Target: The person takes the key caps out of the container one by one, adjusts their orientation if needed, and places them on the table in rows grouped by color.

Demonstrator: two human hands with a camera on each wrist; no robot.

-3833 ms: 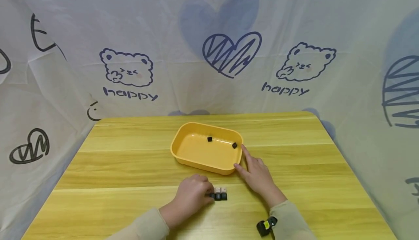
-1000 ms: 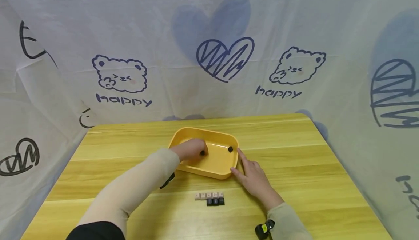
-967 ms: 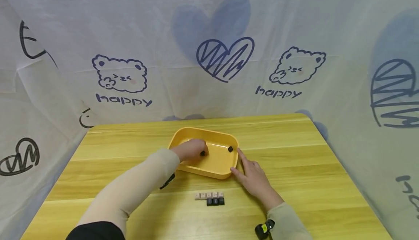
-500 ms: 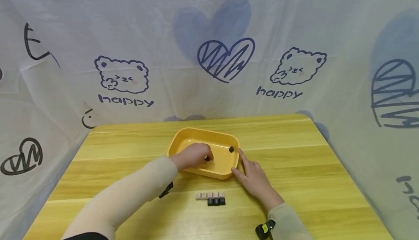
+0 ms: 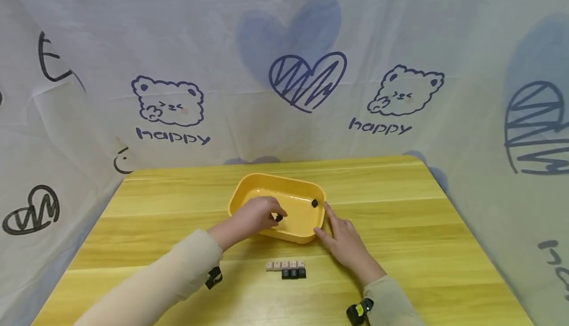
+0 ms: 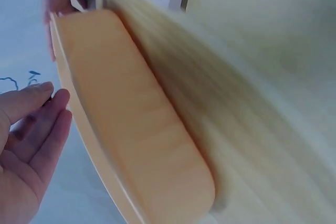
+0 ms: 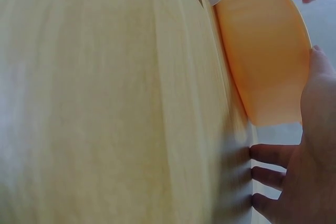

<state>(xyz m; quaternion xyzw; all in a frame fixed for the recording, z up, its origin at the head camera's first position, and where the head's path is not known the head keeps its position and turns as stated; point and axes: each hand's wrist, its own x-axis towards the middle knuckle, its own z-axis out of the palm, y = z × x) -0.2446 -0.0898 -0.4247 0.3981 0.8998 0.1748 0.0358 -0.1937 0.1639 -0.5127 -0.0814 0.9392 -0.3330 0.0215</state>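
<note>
My left hand (image 5: 255,216) pinches a small black keycap (image 5: 278,218) between thumb and fingers, over the near side of a yellow plastic tray (image 5: 306,239). Another black keycap (image 5: 314,203) lies inside the tray by its right wall. With fingers spread, my right hand (image 5: 348,244) touches the tray's right end, thumb on the rim in the right wrist view. In front of the tray, a row of pale keycaps (image 5: 285,265) stands on the table, and a shorter row of black keycaps (image 5: 294,273) sits against its near side, toward the right end.
A wood-grain table (image 5: 400,247) carries everything. Behind it hangs a white cloth (image 5: 240,94) printed with bears and hearts. Each wrist wears a black strapped device, such as the right wrist camera (image 5: 359,311).
Earlier my left hand was at the keycap rows. Then it reached into the tray; now it has risen and drawn back toward the near rim, a black keycap pinched. The right hand stays put.
</note>
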